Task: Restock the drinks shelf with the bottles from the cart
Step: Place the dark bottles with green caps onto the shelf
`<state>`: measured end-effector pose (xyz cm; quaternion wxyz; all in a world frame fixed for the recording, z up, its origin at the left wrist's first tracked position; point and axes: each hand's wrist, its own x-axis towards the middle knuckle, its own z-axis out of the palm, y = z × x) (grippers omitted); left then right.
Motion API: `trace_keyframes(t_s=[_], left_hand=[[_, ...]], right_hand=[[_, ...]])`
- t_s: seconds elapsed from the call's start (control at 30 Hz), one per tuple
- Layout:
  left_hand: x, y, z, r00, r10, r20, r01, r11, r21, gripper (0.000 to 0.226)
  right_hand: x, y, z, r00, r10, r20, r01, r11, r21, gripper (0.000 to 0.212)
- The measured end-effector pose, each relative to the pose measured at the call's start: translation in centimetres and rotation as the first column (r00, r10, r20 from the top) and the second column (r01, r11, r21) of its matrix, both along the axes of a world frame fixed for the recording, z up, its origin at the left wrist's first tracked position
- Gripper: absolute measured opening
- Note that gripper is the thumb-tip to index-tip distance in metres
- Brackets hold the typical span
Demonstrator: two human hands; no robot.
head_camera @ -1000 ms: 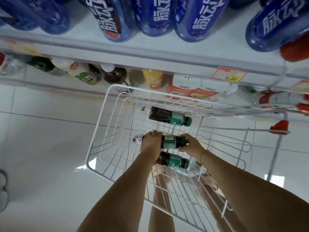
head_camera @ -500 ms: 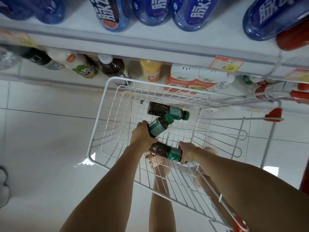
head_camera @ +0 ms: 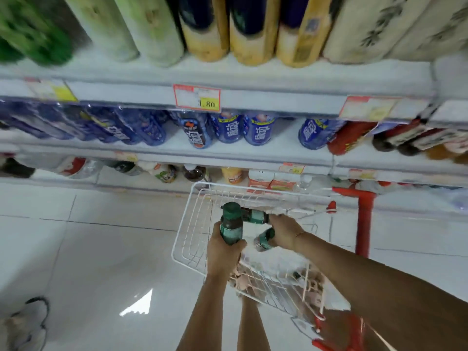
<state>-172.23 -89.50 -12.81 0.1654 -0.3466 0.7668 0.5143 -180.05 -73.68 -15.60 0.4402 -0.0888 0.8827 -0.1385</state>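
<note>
1. A bottle with a green cap and label is held upright above the cart by the left hand, fingers clamped round its lower body.
2. A second bottle is gripped over the cart by the right hand, fingers curled on it.
3. A third bottle is seen just behind; whether it is held cannot be told.
4. Blue bottles are lined on the shelf ahead.
</note>
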Motion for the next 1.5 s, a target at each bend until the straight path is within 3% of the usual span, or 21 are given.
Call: trace_keyframes(t_s=[0.2,0.33,0.43,0.53,0.6,0.73,0.9,1.0,1.23,1.37,1.5], left_hand=[[-1.0,1.3,10.4,0.966,0.129,-0.224,-0.12,0.991,0.054,0.041],[-2.5,1.8,18.1,0.936,0.035,-0.35,-0.008,0.997,0.079,0.028],[-3.6,2.3,24.9,0.901,-0.012,-0.433,0.058,0.994,0.095,0.038],[-4.3,3.0,31.3,0.811,-0.066,-0.581,0.113,0.993,0.045,0.032],[-4.6,4.4,36.4,0.701,-0.061,-0.711,0.107,0.994,0.02,0.032],[-5.3,7.1,44.0,0.5,-0.001,-0.866,0.087,0.995,0.049,0.033],[-9.2,8.4,48.0,0.35,-0.034,-0.936,0.098,0.995,0.001,0.034],[-11.7,9.2,48.9,0.322,-0.089,-0.942,0.105,0.993,-0.058,0.055],[-16.2,9.7,48.6,0.307,-0.262,-0.915,0.112,0.965,-0.239,0.055],[-18.0,8.9,48.6,0.359,-0.315,-0.879,0.183,0.947,-0.265,0.065],[-19.3,8.5,49.4,0.39,-0.342,-0.855,0.252,0.933,-0.258,0.069]], right_hand=[[-0.5,3.2,15.6,0.959,-0.032,-0.282,-0.043,0.966,-0.256,0.049],[0.0,5.5,26.7,0.883,-0.122,-0.453,-0.072,0.918,-0.389,0.041],[0.2,7.7,34.4,0.803,-0.269,-0.531,-0.033,0.871,-0.491,0.038],[0.7,10.2,40.9,0.691,-0.464,-0.555,-0.006,0.764,-0.645,0.034],[1.4,11.8,44.6,0.625,-0.584,-0.518,-0.008,0.658,-0.753,0.036],[2.8,14.3,49.9,0.483,-0.693,-0.535,-0.173,0.523,-0.835,0.034],[1.7,15.7,54.4,0.202,-0.709,-0.676,-0.323,0.603,-0.729,0.037],[-0.8,15.8,55.9,0.087,-0.713,-0.696,-0.302,0.647,-0.7,0.036],[-6.1,14.6,56.3,0.096,-0.654,-0.75,-0.2,0.726,-0.658,0.033],[-7.2,13.5,57.0,0.153,-0.385,-0.91,-0.234,0.881,-0.412,0.037],[-8.8,12.7,58.6,0.251,-0.293,-0.923,-0.22,0.911,-0.349,0.041]])
